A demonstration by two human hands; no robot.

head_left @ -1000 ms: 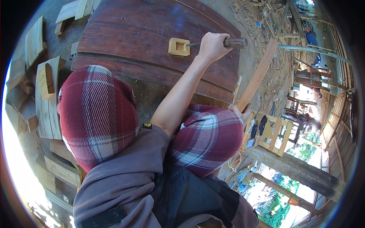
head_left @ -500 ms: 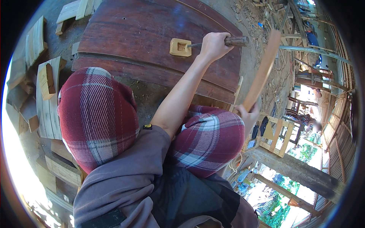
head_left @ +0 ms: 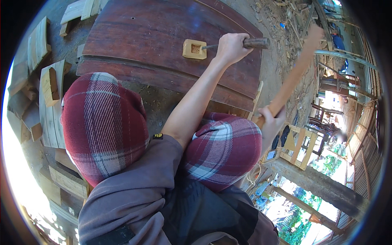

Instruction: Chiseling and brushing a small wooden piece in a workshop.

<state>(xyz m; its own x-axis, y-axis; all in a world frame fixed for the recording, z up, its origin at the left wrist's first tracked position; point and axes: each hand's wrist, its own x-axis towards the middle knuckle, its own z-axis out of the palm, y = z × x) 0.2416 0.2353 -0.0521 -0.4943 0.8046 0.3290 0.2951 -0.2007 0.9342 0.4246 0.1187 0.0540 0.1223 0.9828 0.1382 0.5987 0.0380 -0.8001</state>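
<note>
My left hand (head_left: 232, 48) is closed around a chisel (head_left: 257, 43); its round dark handle sticks out to the right of the fist. The thin metal blade runs left, its tip at the edge of the square recess in a small pale wooden block (head_left: 189, 49). That block lies on a reddish-brown wooden panel (head_left: 139, 36). To the right, beyond my knee, my right hand (head_left: 271, 122) grips the lower end of a long flat wooden stick (head_left: 296, 75). The stick is raised, slanting up and right, its far end blurred, apart from the chisel.
My plaid-covered knees (head_left: 105, 126) rise on both sides of my left forearm. Wooden planks and blocks (head_left: 52, 110) are stacked at the left. Wood scraps (head_left: 281, 16) litter the ground at the far right. A small wooden frame (head_left: 300, 145) and a thick beam (head_left: 318, 183) stand right.
The stick in my right hand has swung outward, its far end moving right and slightly up. My left hand and the chisel have barely moved, and the block stays in place.
</note>
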